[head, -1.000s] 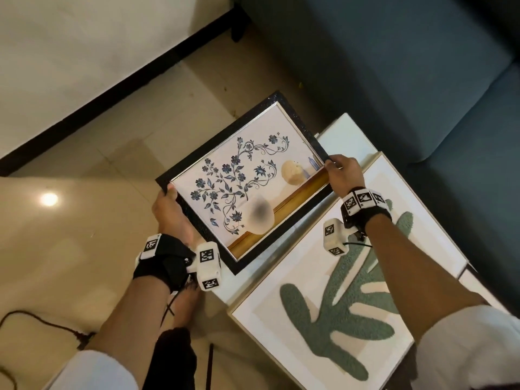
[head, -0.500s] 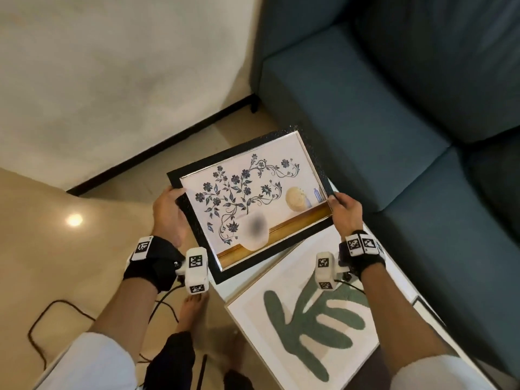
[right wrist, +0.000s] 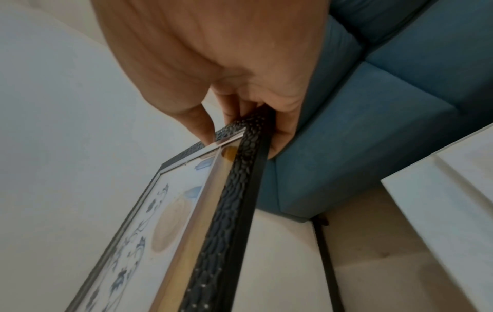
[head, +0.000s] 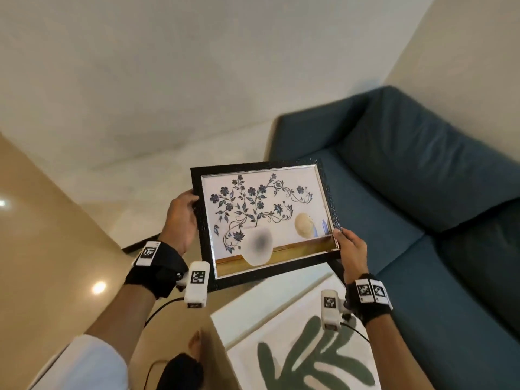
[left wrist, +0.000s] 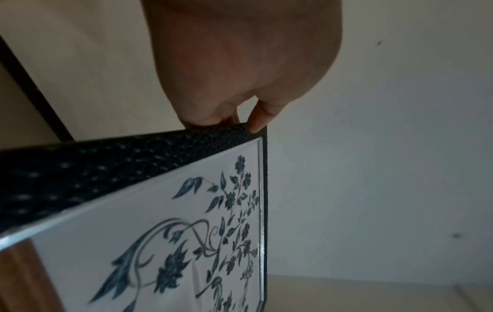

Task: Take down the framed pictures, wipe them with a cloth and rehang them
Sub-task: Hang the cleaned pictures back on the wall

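Note:
I hold a black-framed picture (head: 264, 220) of blue flowers and a white vase up in the air, facing me, in front of a pale wall. My left hand (head: 183, 218) grips its left edge, thumb on the front of the frame (left wrist: 133, 164). My right hand (head: 349, 246) grips the lower right corner, thumb on the frame's front (right wrist: 240, 168) and fingers curled behind. A second picture (head: 306, 353), white-framed with a green plant shape, lies flat below on a white table (head: 225, 327). No cloth shows in any view.
A blue sofa (head: 422, 192) fills the right side, close to the table. The pale wall (head: 168, 80) rises ahead, with two small dark marks (left wrist: 457, 235) on it in the left wrist view. Beige floor and a black cable (head: 160, 305) lie at the left, by my bare foot (head: 197, 344).
Both hands have lifted the flower picture from above the table and turned it more level toward the wall. My view has tilted up, showing more wall and sofa.

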The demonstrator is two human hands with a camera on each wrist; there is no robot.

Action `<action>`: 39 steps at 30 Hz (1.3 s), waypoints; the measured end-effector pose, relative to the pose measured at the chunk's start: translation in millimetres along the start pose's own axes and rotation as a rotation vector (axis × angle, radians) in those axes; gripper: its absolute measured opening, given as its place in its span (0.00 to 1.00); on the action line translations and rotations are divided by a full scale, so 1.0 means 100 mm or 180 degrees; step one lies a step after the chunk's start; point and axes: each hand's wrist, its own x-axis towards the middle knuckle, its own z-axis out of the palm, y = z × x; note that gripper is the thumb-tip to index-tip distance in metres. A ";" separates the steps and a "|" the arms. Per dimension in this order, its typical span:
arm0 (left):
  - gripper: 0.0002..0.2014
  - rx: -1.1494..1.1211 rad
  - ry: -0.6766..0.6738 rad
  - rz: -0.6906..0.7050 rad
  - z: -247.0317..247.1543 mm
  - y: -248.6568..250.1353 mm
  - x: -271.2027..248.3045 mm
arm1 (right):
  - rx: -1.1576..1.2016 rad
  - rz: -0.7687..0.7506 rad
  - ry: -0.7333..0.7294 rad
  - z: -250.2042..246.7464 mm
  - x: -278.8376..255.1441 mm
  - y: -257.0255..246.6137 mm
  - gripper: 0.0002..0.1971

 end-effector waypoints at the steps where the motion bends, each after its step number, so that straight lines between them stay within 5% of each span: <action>1: 0.21 -0.0021 -0.0050 0.0092 0.03 0.17 -0.04 | 0.0106 -0.0031 0.0025 0.03 -0.01 -0.14 0.07; 9: 0.24 -0.0141 -0.1098 0.0426 0.36 1.25 -0.04 | 0.0635 -0.0371 0.0273 0.49 0.27 -0.99 0.06; 25: 0.19 -0.0604 -0.1742 0.0049 0.62 2.83 1.69 | 0.1341 -0.0672 0.0968 1.89 1.24 -2.53 0.13; 31: 0.18 -0.1154 -0.1746 -0.0062 0.63 3.00 2.11 | 0.1521 -0.0828 0.1020 1.98 1.46 -2.94 0.11; 39: 0.20 -0.0769 -0.2326 0.0373 1.35 3.55 2.44 | 0.1960 -0.1150 0.1389 1.65 1.90 -3.68 0.18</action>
